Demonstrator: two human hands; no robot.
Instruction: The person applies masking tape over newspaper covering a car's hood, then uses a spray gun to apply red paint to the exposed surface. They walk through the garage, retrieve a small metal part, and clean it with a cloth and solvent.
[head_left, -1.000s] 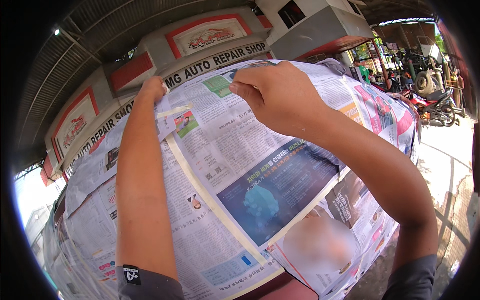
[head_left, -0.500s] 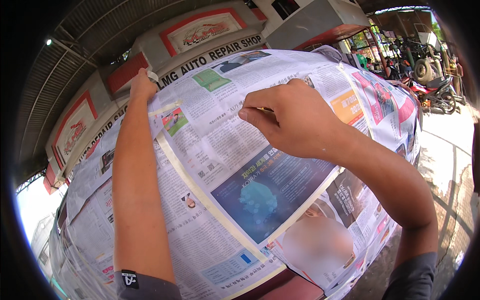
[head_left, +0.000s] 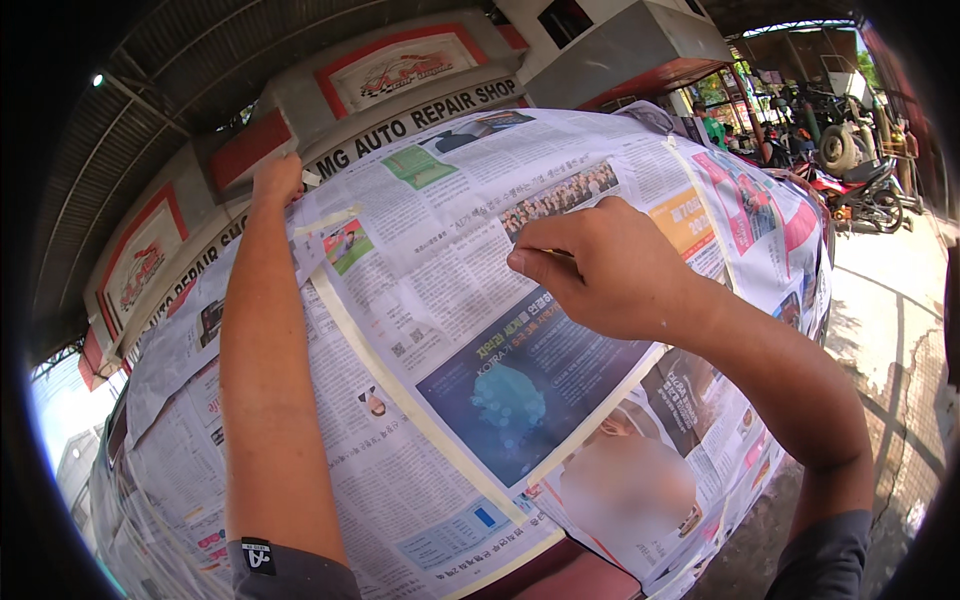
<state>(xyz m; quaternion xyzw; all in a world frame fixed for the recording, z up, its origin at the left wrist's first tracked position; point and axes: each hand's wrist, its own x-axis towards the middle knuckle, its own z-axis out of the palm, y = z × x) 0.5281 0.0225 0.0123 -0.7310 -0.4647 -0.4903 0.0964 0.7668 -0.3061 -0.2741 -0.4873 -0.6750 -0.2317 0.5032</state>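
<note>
Sheets of newspaper cover a large rounded surface in front of me, joined by pale strips of masking tape. At the far left edge of the paper, my left hand is closed around what looks like a roll of masking tape, of which only a pale edge shows. My right hand hovers over the middle of the sheets with thumb and forefinger pinched together. Anything between those fingertips is too small to make out. A short tape strip lies on the paper below my left hand.
Dark red bodywork shows below the paper's near edge. To the right, a red motorcycle stands near a tire and cluttered equipment on sunlit concrete. A building wall with a red-framed sign rises beyond the covered surface.
My right hand has shifted slightly right and down, still pinched, uncovering a printed group photo. My left hand sits a little lower and further left, and its wrist has turned.
</note>
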